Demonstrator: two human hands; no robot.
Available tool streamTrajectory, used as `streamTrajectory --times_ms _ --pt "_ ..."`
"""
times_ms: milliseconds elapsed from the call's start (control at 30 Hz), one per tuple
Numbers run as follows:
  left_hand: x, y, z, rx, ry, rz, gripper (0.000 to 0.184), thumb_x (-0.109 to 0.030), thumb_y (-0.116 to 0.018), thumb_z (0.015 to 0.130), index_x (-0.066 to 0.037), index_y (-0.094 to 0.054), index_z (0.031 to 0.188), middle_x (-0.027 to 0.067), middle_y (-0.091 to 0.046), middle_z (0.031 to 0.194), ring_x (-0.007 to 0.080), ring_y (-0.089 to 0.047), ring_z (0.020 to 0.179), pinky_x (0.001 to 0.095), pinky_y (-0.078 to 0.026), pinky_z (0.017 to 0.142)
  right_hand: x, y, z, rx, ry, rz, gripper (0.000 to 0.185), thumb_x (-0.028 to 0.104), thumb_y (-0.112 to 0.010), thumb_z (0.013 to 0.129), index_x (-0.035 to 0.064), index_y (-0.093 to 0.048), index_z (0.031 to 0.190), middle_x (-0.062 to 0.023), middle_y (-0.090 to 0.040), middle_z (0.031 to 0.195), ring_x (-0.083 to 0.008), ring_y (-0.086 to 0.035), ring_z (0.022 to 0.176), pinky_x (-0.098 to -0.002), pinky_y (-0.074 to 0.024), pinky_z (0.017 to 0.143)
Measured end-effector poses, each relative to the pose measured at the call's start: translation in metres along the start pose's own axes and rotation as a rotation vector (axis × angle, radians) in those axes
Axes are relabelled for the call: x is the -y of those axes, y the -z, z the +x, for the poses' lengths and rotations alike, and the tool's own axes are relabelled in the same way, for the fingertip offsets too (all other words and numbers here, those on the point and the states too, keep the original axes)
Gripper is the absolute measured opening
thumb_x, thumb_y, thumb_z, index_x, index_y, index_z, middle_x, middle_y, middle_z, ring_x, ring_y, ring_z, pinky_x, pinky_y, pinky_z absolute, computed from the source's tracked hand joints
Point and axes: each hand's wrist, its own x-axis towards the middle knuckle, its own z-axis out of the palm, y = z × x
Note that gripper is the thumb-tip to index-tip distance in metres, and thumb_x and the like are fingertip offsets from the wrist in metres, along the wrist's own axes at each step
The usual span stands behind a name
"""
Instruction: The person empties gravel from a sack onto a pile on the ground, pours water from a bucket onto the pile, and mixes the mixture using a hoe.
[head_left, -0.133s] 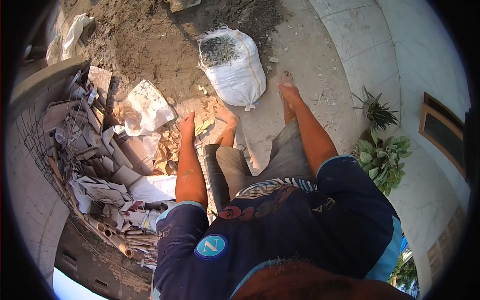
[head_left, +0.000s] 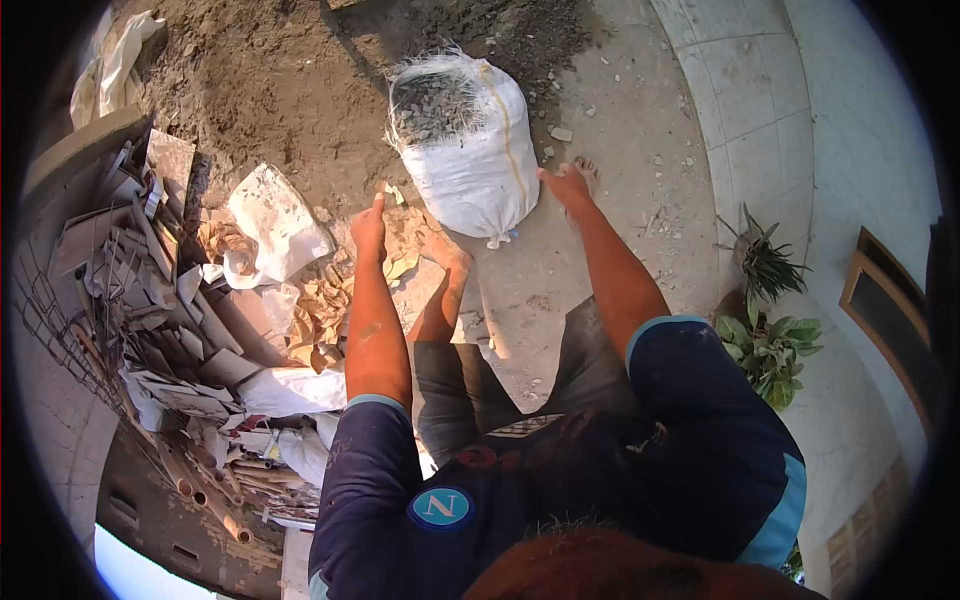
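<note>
A white woven sack (head_left: 465,180) filled with grey rubble lies on the ground ahead, its torn open end at the upper left and its tied end toward me. My right hand (head_left: 567,190) is at the sack's right edge, fingers curled and thumb pointing at the side; whether it touches cannot be made out. To the left of the sack, apart from it, my left hand (head_left: 369,230) is closed with the thumb stretched forward, and nothing shows in it. My bare feet stand on either side, just short of the sack.
Broken boards and tiles (head_left: 160,290) are heaped at the left beside wire mesh (head_left: 60,325) and bamboo poles (head_left: 205,490). Torn brown paper (head_left: 320,315) and a white sheet (head_left: 275,225) lie nearer. Loose soil (head_left: 270,80) spreads ahead. Plants (head_left: 770,345) stand by the right wall.
My right hand has come closer to the sack's right edge. My left hand has reached further forward. The view has shifted slightly, so the sack appears a little lower and larger.
</note>
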Motion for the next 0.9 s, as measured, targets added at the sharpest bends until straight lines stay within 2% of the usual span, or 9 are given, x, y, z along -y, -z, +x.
streamTrajectory --times_ms 67,233,367,433,467,600,700,767,900 --pt "0.027 -0.051 0.044 -0.009 0.024 -0.068 0.074 -0.055 -0.075 0.082 0.011 -0.067 0.114 0.0212 -0.068 0.109 0.0264 -0.062 0.101 0.039 -0.047 0.09 -0.014 -0.029 0.063 -0.008 0.019 -0.075 0.106 0.051 -0.079 0.075 -0.0093 -0.031 0.147 -0.0297 -0.049 0.141 -0.0375 -0.05 0.131 -0.041 -0.042 0.108" --pt "0.094 -0.141 0.177 -0.054 0.185 0.001 0.086 -0.06 -0.077 0.077 0.01 -0.059 0.124 0.0223 -0.068 0.111 0.0277 -0.064 0.105 0.0385 -0.049 0.093 0.03 -0.078 0.172 0.051 -0.025 0.128 0.115 0.054 -0.082 0.069 -0.0098 -0.028 0.148 -0.0326 -0.043 0.144 -0.0412 -0.049 0.131 -0.0438 -0.044 0.106" --pt "0.105 -0.177 0.208 0.193 0.275 -0.268 0.072 -0.053 -0.077 0.08 0.005 -0.061 0.12 0.0195 -0.069 0.108 0.0271 -0.068 0.097 0.038 -0.053 0.086 0.024 -0.102 0.223 0.073 0.016 0.252 0.105 0.04 -0.089 0.066 -0.0105 -0.035 0.14 -0.0272 -0.051 0.134 -0.0338 -0.056 0.121 -0.0424 -0.0484 0.1" --pt "0.101 -0.174 0.197 0.295 0.301 -0.521 0.062 -0.048 -0.078 0.081 0.003 -0.064 0.114 0.0168 -0.07 0.104 0.0254 -0.069 0.09 0.0368 -0.055 0.081 0.023 -0.097 0.215 0.194 0.029 0.455 0.106 0.037 -0.091 0.062 -0.0075 -0.036 0.14 -0.0253 -0.053 0.133 -0.0345 -0.057 0.119 -0.0435 -0.0474 0.101" --pt "0.097 -0.17 0.196 0.366 0.39 -0.578 0.053 -0.037 -0.08 0.081 0.003 -0.064 0.114 0.0141 -0.071 0.102 0.0249 -0.069 0.087 0.0373 -0.055 0.08 0.022 -0.094 0.213 0.227 0.022 0.452 0.104 0.035 -0.091 0.061 -0.0066 -0.037 0.139 -0.0238 -0.054 0.131 -0.0331 -0.058 0.118 -0.0429 -0.0474 0.101" --pt "0.102 -0.178 0.199 0.287 0.354 -0.582 0.047 -0.02 -0.08 0.075 0.002 -0.065 0.115 0.0123 -0.071 0.101 0.0244 -0.069 0.085 0.0363 -0.055 0.079 0.024 -0.086 0.223 0.273 0.056 0.469 0.101 0.027 -0.091 0.061 -0.0042 -0.036 0.139 -0.0207 -0.055 0.128 -0.0302 -0.059 0.114 -0.0416 -0.0477 0.099" --pt "0.088 -0.176 0.17 0.16 0.28 -0.439 0.041 -0.019 -0.077 0.076 0.003 -0.067 0.11 0.0107 -0.071 0.097 0.0228 -0.068 0.081 0.0348 -0.054 0.076 0.011 -0.085 0.233 0.268 0.069 0.516 0.094 0.023 -0.088 0.061 -0.0034 -0.04 0.137 -0.0194 -0.058 0.125 -0.0295 -0.061 0.11 -0.0417 -0.0489 0.096" --pt "0.091 -0.167 0.143 0.153 0.188 -0.352 0.031 -0.019 -0.073 0.079 0.002 -0.071 0.101 0.0079 -0.07 0.092 0.0178 -0.063 0.075 0.0328 -0.05 0.071 0.006 -0.083 0.234 0.325 0.065 0.569 0.085 0.019 -0.087 0.062 -0.0029 -0.045 0.133 -0.0179 -0.061 0.12 -0.0288 -0.063 0.105 -0.0418 -0.0497 0.094" --pt "0.095 -0.175 0.078 0.205 0.071 -0.331 0.024 -0.013 -0.07 0.081 0.002 -0.072 0.101 0.006 -0.071 0.094 0.0161 -0.063 0.08 0.0307 -0.05 0.075 -0.015 -0.071 0.239 0.406 -0.034 0.687 0.064 0.011 -0.081 0.065 -0.0013 -0.057 0.123 -0.015 -0.067 0.111 -0.0267 -0.066 0.099 -0.0399 -0.051 0.09"
